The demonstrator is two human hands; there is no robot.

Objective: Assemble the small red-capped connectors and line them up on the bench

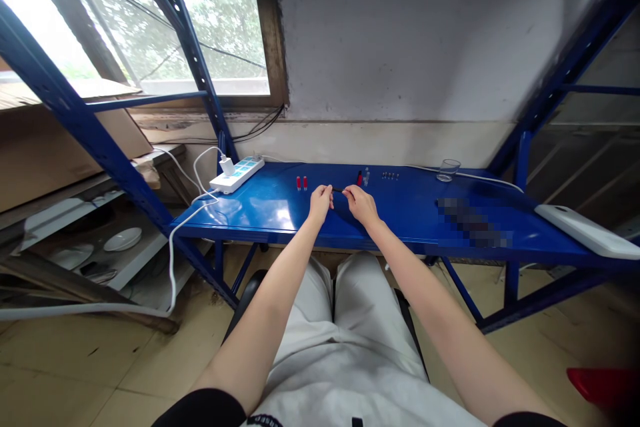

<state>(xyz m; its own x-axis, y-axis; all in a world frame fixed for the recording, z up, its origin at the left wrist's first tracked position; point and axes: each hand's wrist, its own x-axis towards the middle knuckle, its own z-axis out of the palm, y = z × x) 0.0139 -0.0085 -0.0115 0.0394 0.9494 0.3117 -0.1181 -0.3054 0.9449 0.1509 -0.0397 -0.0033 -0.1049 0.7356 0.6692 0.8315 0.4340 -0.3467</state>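
Note:
Over the front part of the blue table (pixel 270 210), both hands meet at a thin dark rod (pixel 337 190) held level between them. My left hand (pixel 321 201) pinches its left end, and the fingers of my right hand (pixel 361 203) are closed on the right end. Its kind is too small to make out. Left of my hands stand two small red pieces with pale ends (pixel 301 183). Just behind my right hand are a small red-and-black piece (pixel 359 178) and small clear pieces (pixel 367 177). Farther right, several tiny metallic pieces (pixel 390 176) lie in a row.
A white power strip (pixel 237 175) with a plugged-in cable lies at the table's left end. A clear glass (pixel 448 171) stands at the back right, with a pixelated dark object (pixel 470 221) before it. A white tray-like slab (pixel 585 230) overhangs the right edge. Blue posts flank the table.

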